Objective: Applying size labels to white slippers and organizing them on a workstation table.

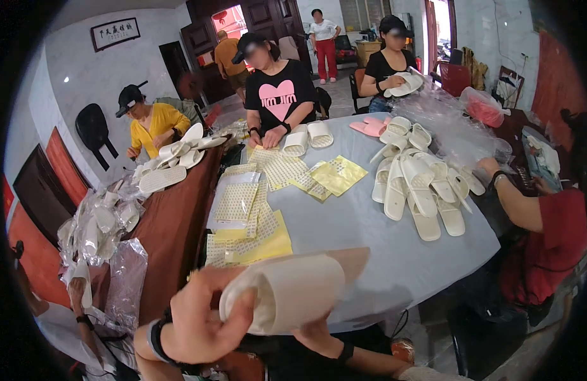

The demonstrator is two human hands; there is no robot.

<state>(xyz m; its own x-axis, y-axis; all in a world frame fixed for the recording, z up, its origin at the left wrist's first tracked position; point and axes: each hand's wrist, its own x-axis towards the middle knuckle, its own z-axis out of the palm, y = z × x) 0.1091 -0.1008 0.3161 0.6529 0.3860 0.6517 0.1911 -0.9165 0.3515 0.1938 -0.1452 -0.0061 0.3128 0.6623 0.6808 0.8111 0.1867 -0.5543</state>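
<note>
Close in front of me, above the near edge of the table, is a white slide slipper (309,289). My left hand (207,317) grips its open end, with the thumb inside the opening and the fingers round the outside. My right hand (317,335) is beneath the slipper; its fingers are partly hidden and seem to support it from below. A tan, flat piece (355,261) sticks out past the slipper's far end; I cannot make out what it is. Just beyond lie sheets of small stickers (265,219) with yellow backing.
A heap of white slippers (423,181) and a pink pair (369,125) lie on the grey-covered table (325,228). Across it, a person in black (277,95) handles sticker sheets beside two white slippers (308,138). Bagged slippers (100,222) crowd the left; clear plastic (458,136) lies right.
</note>
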